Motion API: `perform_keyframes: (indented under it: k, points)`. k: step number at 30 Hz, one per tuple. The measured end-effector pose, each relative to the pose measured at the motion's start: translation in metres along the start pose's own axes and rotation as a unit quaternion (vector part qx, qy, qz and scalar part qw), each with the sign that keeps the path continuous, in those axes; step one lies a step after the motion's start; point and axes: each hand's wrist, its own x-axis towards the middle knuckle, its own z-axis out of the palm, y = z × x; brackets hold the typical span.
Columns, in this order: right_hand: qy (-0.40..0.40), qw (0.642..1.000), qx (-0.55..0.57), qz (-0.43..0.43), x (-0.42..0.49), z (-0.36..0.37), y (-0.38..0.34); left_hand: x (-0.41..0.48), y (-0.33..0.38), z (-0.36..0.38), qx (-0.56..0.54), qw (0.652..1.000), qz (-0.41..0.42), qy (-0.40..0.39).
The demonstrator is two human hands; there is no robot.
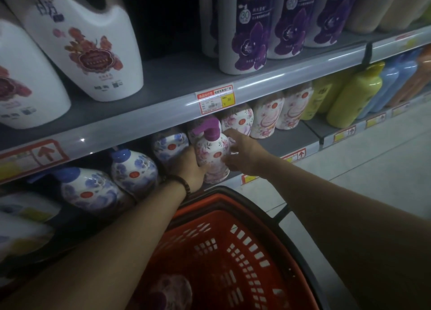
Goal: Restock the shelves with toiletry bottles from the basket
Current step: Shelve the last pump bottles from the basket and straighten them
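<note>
Basket [245,246] beneath shelf edge [296,155], hands [190,167] [245,155] gripping bottle [213,155]

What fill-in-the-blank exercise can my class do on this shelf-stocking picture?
1. The left hand and right hand hold a floral bottle whose pump cap is ___.
2. The left wrist wears a beaded ___.
3. The shelf bottles to its left bear ___ flowers.
4. A spare bottle lies in the red ___.
Missing words: purple; bracelet; blue; basket.
</note>
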Motion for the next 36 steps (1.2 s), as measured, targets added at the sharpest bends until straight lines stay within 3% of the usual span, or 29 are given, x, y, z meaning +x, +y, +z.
perform_keyframes:
  k: [12,15,21,30,36]
  points:
    - [0.009,0.997,-0.072,0.006,-0.003,0.007,-0.009,0.032,-0.037,0.029,-0.081,0.996,-0.041,-0.010]
    - [0.024,0.997,-0.071,0.020,0.002,0.007,-0.006,0.011,-0.003,0.008,-0.028,0.999,-0.023,-0.009]
    - [0.044,0.998,-0.034,0.027,0.006,0.007,0.002,0.010,0.000,0.012,-0.005,1.000,-0.026,0.003]
    - [0.037,0.996,-0.073,0.040,-0.013,0.001,-0.013,0.007,0.001,0.010,-0.064,0.997,-0.030,-0.024]
    - [0.036,0.994,-0.081,0.068,-0.021,-0.002,-0.018,0.016,-0.014,0.001,-0.139,0.983,-0.076,-0.092]
